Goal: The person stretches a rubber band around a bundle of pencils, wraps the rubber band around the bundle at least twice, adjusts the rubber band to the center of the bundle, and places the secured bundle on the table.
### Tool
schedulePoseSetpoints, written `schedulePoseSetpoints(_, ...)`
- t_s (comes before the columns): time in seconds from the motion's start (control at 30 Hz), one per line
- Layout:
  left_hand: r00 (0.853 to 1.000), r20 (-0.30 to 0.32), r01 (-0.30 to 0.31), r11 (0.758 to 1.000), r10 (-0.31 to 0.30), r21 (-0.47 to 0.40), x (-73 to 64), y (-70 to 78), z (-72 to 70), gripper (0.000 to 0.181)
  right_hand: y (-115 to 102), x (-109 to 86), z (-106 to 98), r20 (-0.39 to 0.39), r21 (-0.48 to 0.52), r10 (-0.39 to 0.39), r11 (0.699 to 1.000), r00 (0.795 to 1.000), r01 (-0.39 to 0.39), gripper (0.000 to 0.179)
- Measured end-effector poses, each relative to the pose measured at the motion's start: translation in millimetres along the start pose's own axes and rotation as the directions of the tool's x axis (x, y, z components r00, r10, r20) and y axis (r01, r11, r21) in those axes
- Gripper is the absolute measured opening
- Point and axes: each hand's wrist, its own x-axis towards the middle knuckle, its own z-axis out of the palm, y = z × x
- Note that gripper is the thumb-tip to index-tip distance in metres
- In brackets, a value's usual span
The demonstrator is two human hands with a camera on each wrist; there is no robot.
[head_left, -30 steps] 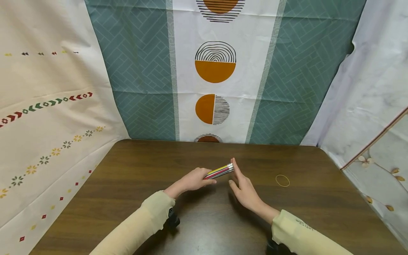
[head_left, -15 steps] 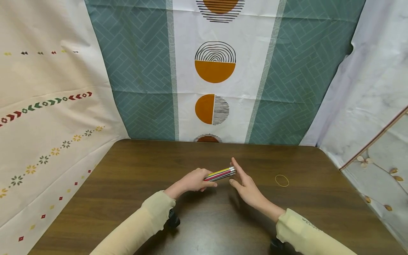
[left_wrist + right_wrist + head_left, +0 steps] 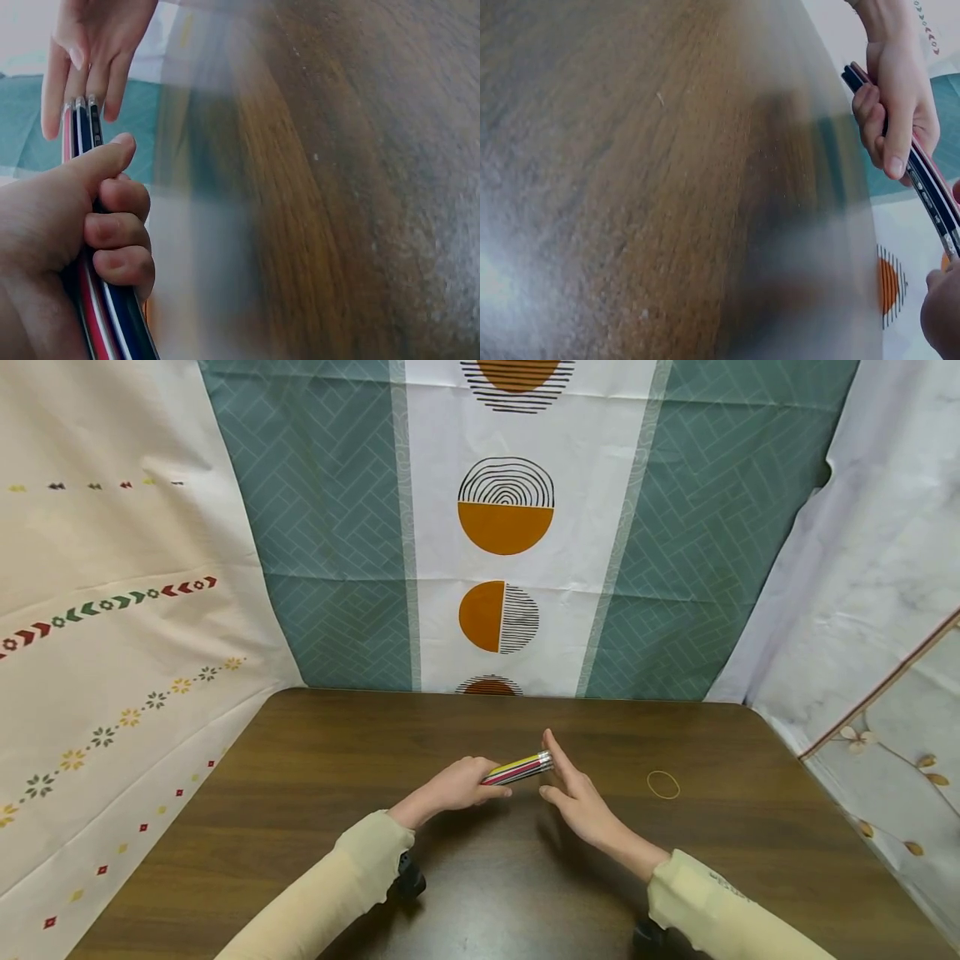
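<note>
My left hand (image 3: 457,783) grips a bundle of pencils (image 3: 519,768) in the head view, held above the table with the ends tilted up to the right. The pencils are yellow, red, white and dark, with silvery ends. In the left wrist view, the thumb lies along the pencils (image 3: 84,135) and the other fingers curl round them. My right hand (image 3: 581,800) stands with straight fingers against the silvery ends, thumb apart. From the right wrist view, the bundle (image 3: 931,189) runs from the left hand (image 3: 901,82) to the right hand (image 3: 943,307), which is partly cut off.
A thin yellow rubber band (image 3: 648,783) lies on the brown wooden table (image 3: 337,760), to the right of the right hand. Patterned cloths (image 3: 337,527) hang behind the table and at both sides.
My right hand has shifted slightly right, and the pencil ends have moved a little right and down with its fingers still against them. The left hand has hardly moved and keeps its grip.
</note>
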Motion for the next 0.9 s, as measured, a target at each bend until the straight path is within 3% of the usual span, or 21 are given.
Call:
schedulePoseSetpoints(0.37, 0.999, -0.047, -0.001, 1.000, 0.001, 0.015, -2.5, 1.9, 1.4, 0.021, -2.4, -10.3, 1.2, 0.008, 0.133, 0.048, 0.990, 0.999, -0.049, 0.083)
schedulePoseSetpoints(0.47, 0.999, -0.047, 0.002, 1.000, -0.001, 0.020, -2.3, 3.7, 1.2, 0.021, -2.2, -13.1, 1.2, 0.018, 0.075, 0.041, 0.996, 0.999, -0.043, 0.086)
schedulePoseSetpoints(0.6, 0.999, -0.043, -0.007, 1.000, 0.008, 0.017, -2.0, 5.6, 0.4, 0.022, -0.6, -15.0, -0.5, 0.019, -0.075, 0.009, 0.997, 1.000, -0.007, 0.092)
schedulePoseSetpoints(0.73, 0.999, -0.033, -0.007, 1.000, 0.008, 0.024, -2.1, 5.2, 0.7, 0.024, 0.8, -16.4, -2.2, 0.024, -0.219, -0.021, 0.975, 0.999, 0.025, 0.095)
schedulePoseSetpoints(0.9, 1.000, -0.015, -0.015, 0.999, 0.016, 0.046, -1.7, 2.4, 3.2, 0.027, 2.3, -19.8, -3.7, 0.063, -0.323, -0.031, 0.945, 0.998, 0.050, 0.094)
